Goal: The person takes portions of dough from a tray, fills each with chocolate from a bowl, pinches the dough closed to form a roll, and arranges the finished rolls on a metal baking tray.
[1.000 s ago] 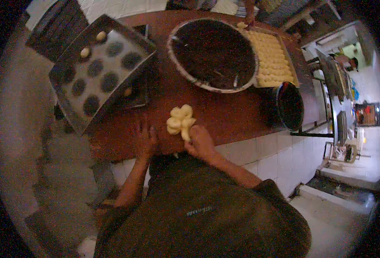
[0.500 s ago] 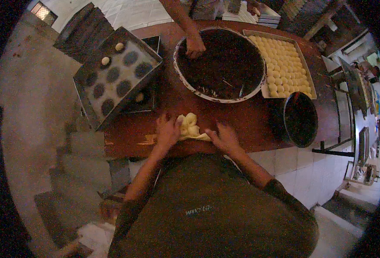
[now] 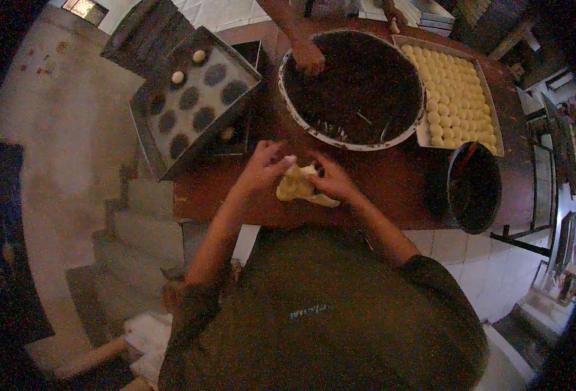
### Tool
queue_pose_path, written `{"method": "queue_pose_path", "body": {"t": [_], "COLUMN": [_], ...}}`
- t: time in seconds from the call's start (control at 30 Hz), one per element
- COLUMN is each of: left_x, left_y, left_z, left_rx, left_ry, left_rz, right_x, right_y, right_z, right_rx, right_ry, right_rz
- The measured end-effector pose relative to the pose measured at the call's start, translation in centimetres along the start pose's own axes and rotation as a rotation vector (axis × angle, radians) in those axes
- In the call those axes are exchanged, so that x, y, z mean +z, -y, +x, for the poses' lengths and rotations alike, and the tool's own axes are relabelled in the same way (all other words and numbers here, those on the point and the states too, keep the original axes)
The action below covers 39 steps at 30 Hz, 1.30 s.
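Angling inward, your right hand (image 3: 335,182) pinches the upper edge of the dough (image 3: 293,189) at the brown table (image 3: 223,192)'s near side; opposite, your left hand (image 3: 262,168) touches it, grip too blurred to tell.

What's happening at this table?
Someone is working a pale, soft piece that looks like dough near the table's front edge, with the left hand and right hand both at it; blur hides the exact grip. Beyond it, another person's hand reaches into a wide basin with dark contents. Rows of pale balls fill much of a tray to the right, while a dark-spotted tray at left holds two balls.
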<state>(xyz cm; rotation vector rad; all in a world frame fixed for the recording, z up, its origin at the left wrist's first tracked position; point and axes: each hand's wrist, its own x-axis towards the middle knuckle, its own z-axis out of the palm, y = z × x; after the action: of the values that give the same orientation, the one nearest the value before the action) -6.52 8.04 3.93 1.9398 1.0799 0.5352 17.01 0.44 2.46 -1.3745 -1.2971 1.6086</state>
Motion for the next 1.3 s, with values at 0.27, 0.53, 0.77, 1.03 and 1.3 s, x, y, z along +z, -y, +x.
{"method": "queue_pose_path", "body": {"t": [0.27, 0.53, 0.77, 1.03, 1.3], "left_x": [2.3, 1.4, -0.2, -10.8, 2.8], "left_y": [1.9, 2.4, -8.7, -22.9, -5.7], "left_z": [-0.1, -1.0, 1.4, -2.9, -3.0], "left_rx": [-0.043, -0.280, 0.028, 0.351, 0.052], "left_ry": [0.168, -0.278, -0.235, -0.302, -0.318], "left_rz": [-0.294, -0.603, -0.264, -0.544, 0.576], "right_x": [-2.5, -8.8, -0.9, 3.9, 2.0], "right_y": [0.8, -7.2, 2.0, 4.6, -4.0], "right_z": [-3.3, -12.0, -6.3, -2.8, -1.6], "right_rx": [-0.041, 0.172, -0.309, -0.259, -0.136], "right_ry": [-0.205, -0.842, -0.402, -0.167, -0.187], "right_rz": [-0.212, -0.506, -0.660, -0.644, -0.473]}}
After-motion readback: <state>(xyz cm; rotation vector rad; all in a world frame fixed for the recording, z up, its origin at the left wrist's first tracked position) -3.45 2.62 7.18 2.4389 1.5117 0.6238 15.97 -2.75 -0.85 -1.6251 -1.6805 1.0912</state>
